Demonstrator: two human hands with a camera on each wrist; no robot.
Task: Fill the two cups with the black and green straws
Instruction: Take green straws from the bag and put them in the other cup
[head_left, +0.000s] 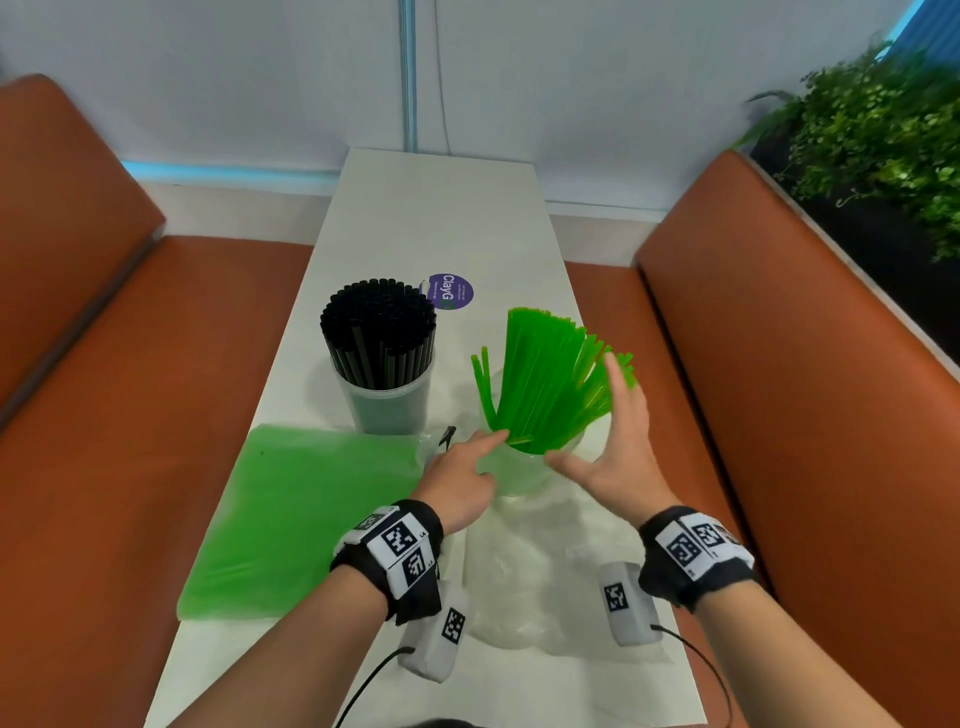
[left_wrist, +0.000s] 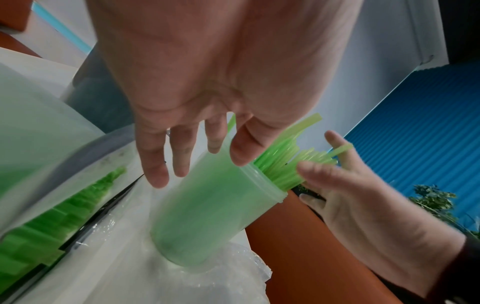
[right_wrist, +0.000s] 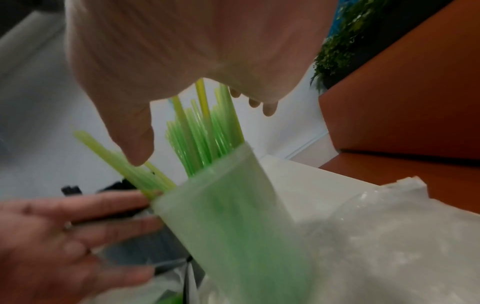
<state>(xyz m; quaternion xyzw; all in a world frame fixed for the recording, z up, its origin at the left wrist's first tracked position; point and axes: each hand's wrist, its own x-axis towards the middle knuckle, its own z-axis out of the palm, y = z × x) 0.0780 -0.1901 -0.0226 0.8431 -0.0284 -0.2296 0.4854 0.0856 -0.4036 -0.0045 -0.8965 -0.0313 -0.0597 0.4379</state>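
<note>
Hands first: your left hand is spread loose with the forefinger pointing at the foot of the loose bright green plastic straws, just where they enter the translucent plastic cup; it grips nothing. Your right hand is flat and open on the other side, fingers straight, its fingertips against the outer fan of the straws. Between your two palms stands that cup, and the straws in it lean away from you and toward your right, splayed wide rather than upright, with a few stragglers tipping toward your left forefinger.

To finish this step well, I would bring both open palms together around the fan and gather it into one bundle, then let the straws drop so their lower ends seat on the cup's bottom. Keep the pressure light: the cup looks thin and stands on a crinkled clear plastic bag, so a sideways shove could tip it. Steadying the rim with your left fingers while the right sweeps inward seems the safer order.

Beyond your left hand, a second translucent cup is already packed with black plastic straws. Beside your left wrist lies a flat clear packet of green straws, which suggests more are left to load. All of it rests on the narrow white table.
</note>
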